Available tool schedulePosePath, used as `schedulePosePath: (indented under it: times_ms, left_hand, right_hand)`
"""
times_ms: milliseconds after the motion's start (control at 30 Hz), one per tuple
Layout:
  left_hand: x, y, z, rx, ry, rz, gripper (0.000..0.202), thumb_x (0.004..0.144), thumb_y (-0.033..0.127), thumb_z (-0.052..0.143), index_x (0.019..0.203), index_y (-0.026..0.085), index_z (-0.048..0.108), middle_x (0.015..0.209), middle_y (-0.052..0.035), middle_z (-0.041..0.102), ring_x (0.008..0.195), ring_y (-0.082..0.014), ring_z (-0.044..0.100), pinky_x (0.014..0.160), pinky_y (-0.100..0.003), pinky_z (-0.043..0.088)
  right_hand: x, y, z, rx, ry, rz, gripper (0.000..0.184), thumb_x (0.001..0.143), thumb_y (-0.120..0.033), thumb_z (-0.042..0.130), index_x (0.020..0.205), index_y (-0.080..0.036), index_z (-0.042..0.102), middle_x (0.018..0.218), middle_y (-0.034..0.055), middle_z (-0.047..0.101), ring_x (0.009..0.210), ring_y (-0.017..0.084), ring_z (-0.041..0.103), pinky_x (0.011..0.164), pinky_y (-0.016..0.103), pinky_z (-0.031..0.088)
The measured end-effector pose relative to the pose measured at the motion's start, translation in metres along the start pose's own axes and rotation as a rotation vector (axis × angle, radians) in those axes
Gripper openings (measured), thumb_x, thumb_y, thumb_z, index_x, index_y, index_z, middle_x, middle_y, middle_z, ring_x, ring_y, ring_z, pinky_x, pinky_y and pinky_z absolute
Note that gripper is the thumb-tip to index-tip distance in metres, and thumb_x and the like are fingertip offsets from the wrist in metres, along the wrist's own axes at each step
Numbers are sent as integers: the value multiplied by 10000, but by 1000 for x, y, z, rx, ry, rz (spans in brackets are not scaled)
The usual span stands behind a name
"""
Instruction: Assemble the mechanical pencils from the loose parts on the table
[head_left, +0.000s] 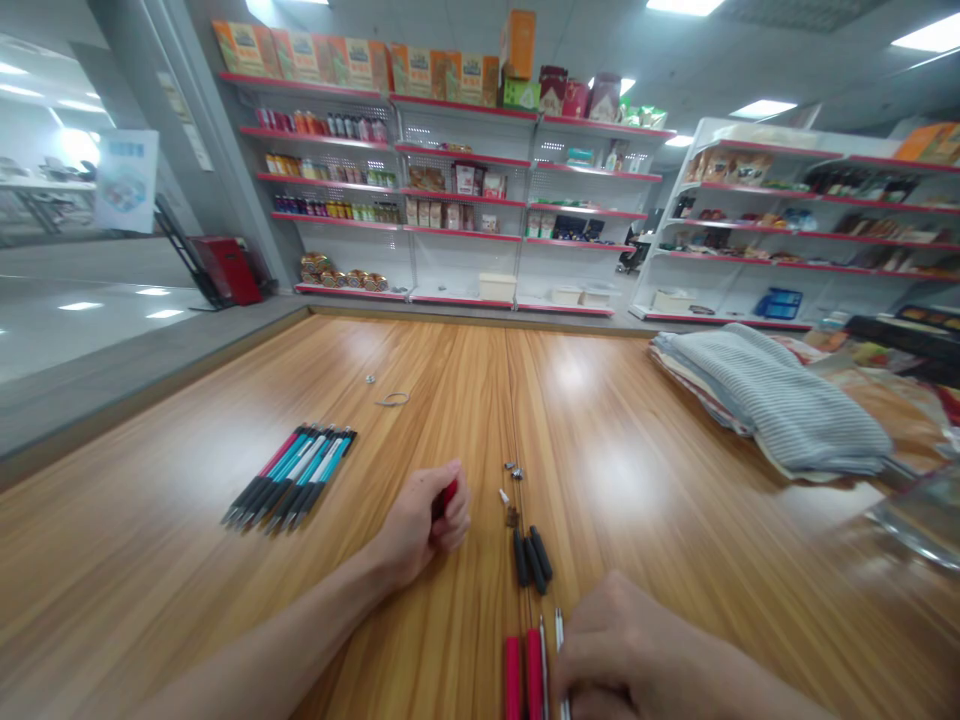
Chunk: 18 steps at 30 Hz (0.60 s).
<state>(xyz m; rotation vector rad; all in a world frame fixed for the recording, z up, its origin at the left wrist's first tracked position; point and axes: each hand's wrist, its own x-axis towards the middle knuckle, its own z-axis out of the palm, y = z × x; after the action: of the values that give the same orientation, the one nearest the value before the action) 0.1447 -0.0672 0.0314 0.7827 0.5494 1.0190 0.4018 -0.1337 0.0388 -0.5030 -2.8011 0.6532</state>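
Observation:
My left hand [424, 520] is closed in a loose fist around a red pen barrel [448, 494], with only a short part of it showing. Low in the view, my right hand [607, 650] has its fingers bent down onto a slim pen refill [559, 630]; the fingertips are partly hidden. Beside it lie another refill [544, 650] and two red pen barrels [513, 675]. Farther up are several black rubber grips [532, 560], a small white piece [504, 496] and tiny metal parts [516, 473].
A row of assembled pens [292, 478], blue, white and red, lies left on the wooden table [450, 400]. Beyond are a thin loop [393, 399] and a small metal piece [370, 379]. Folded cloths [780, 390] and a clear container [922, 515] sit right. Stocked shelves [465, 150] stand behind.

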Motion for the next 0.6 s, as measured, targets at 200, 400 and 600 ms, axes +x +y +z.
schedulePosePath:
  times_ms: [200,400,600]
  left_hand:
    - [-2,-1,-1,17,-18,15,459,939,459,384,615,145,472,434,59,274,360,-58,225,391,-201,152]
    - [-2,-3,-2,70,-23,108,466,947,457,376,676,118,547,448,48,311,383,-57,256,413,-206,159]
    - [-3,-1,-1,109,-25,107,465,947,450,379,687,112,563,453,45,323,390,-56,256,421,-211,151]
  right_hand:
    - [9,-3,-13,-209,35,-58,50,813,-219,525,788,-194,489,722,-12,576,641,137,413,621,289,297]
    - [10,-7,-18,-272,-13,-76,98,861,-226,507,783,-173,481,768,20,545,720,159,406,648,309,293]
    - [14,-7,-17,-262,18,-74,46,829,-181,517,800,-178,482,760,20,537,722,159,413,648,312,280]
